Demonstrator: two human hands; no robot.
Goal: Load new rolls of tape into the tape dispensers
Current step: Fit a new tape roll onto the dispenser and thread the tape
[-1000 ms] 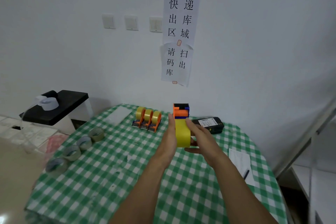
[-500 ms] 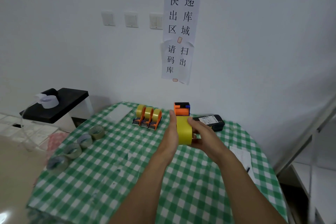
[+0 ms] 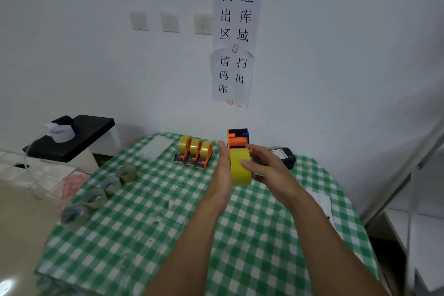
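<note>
Both hands on it. Left hand (image 3: 222, 168) is flat, fingers (image 3: 222, 149) straight & pressed against the left side face of the yellow tape roll (image 3: 240, 172). Not curled, just bracing. Right hand (image 3: 269, 167) wraps the other side: thumb laid across the roll's tread, fingers curled round behind, gripping roll & dispenser (image 3: 236, 138) together. The orange-and-blue dispenser head pokes up just beyond the fingertips. The roll sits between the two palms and looks lifted clear of the table (image 3: 168, 235).

Risks, quick:

1. Roll not fully seated on the hub. The palms hide the hub, so can't tell if it's home. If the push from the left goes in crooked, the roll prob jams at a tilt & won't spin.
2. Roll on backwards, ie sticky side wrong way at the cutter. Can't tell winding direction or see a free end from this angle.
3. Blade. The end sticking up past the right thumb is prob the cutter end, so a hard slip upward could mean a nicked finger.
4. The squeeze is all sideways w/ nothing underneath. If the flat left palm slides off, the whole thing prob drops to the cloth below the hands.

Less worrying: three loaded dispensers (image 3: 195, 154) stand left of the left fingers, apart from them. Loose rolls (image 3: 111, 184) run in a row further left. A black scanner (image 3: 284, 157) lies just past the right fingers, the nearest thing to get knocked.
</note>
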